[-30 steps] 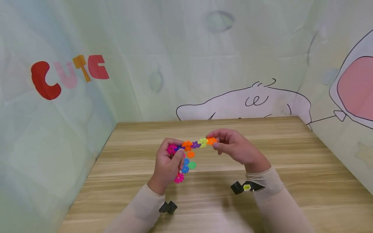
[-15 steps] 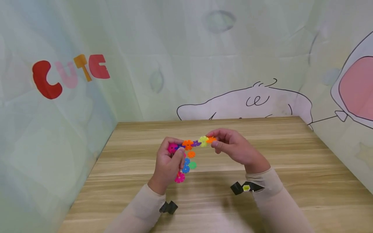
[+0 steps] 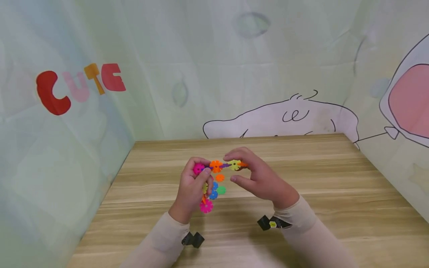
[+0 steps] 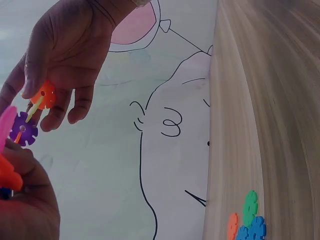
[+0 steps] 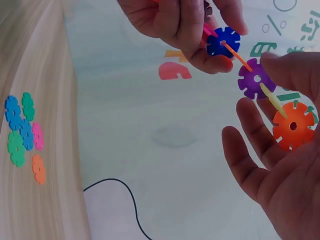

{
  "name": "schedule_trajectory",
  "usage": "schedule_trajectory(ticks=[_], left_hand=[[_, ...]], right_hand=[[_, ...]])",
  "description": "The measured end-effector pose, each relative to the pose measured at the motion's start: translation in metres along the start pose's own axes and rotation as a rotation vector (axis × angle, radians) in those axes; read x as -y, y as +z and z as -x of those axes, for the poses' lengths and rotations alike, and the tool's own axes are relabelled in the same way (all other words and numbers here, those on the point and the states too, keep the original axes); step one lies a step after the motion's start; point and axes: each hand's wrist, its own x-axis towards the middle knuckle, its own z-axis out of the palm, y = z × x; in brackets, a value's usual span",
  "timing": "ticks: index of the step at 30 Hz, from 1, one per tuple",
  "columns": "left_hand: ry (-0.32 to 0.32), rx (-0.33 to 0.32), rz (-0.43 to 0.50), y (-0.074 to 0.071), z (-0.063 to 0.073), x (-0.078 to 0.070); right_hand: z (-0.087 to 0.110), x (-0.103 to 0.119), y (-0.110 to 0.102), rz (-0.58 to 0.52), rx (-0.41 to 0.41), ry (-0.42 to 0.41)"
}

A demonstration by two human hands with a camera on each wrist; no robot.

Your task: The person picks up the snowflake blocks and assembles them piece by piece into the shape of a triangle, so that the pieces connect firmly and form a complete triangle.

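Note:
My left hand [image 3: 193, 191] pinches a chain of slotted plastic discs joined edge to edge. Between its thumb and fingers shows a pink disc [image 3: 198, 169], then an orange disc [image 3: 216, 166]. The chain runs right through a purple disc [image 5: 256, 78] and a yellow disc [image 3: 235, 165] to an orange end disc [image 5: 293, 126]. Another pink disc [image 3: 206, 206] hangs below the left hand. My right hand [image 3: 264, 182] spreads its thumb and fingers around the chain's right end, the thumb apart from the fingers. In the right wrist view its thumb tip overlaps the purple disc.
Loose slotted discs lie on the wooden table [image 3: 301, 160] beyond the left hand, among them a green disc [image 3: 221, 190], a blue disc [image 3: 213, 194] and an orange loose disc [image 3: 219, 178]. A printed cloth backdrop [image 3: 187, 74] stands along the table's back and sides.
My right hand has let go of the orange end disc and moved left along the chain, its thumb and fingers parting. The left hand has stayed nearly still, with the chain turned slightly.

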Motion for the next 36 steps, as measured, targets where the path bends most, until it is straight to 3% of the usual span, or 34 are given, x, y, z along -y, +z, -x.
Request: schedule_trajectory(ticks=[7,13,16,26,33,36], left_hand=[[-0.147,0.030,0.072,0.000,-0.002,-0.004],[-0.189,0.063,0.195,0.000,-0.002,-0.005],[-0.218,0.092,0.228,-0.002,-0.002,-0.005],[-0.320,0.135,0.201,-0.007,-0.002,-0.005],[-0.318,0.141,0.254,-0.007,-0.002,-0.005],[-0.269,0.099,0.191,-0.006,-0.002,-0.005]], right_hand=[[-0.001,-0.003,0.000,0.117,-0.025,-0.044],[-0.001,-0.003,-0.002,0.190,-0.018,-0.060],[-0.001,-0.005,-0.003,0.173,-0.016,-0.060],[-0.002,-0.011,-0.006,0.059,-0.007,0.140],[-0.001,-0.016,-0.005,-0.049,-0.017,0.251],[-0.001,-0.019,-0.005,-0.111,-0.018,0.298]])
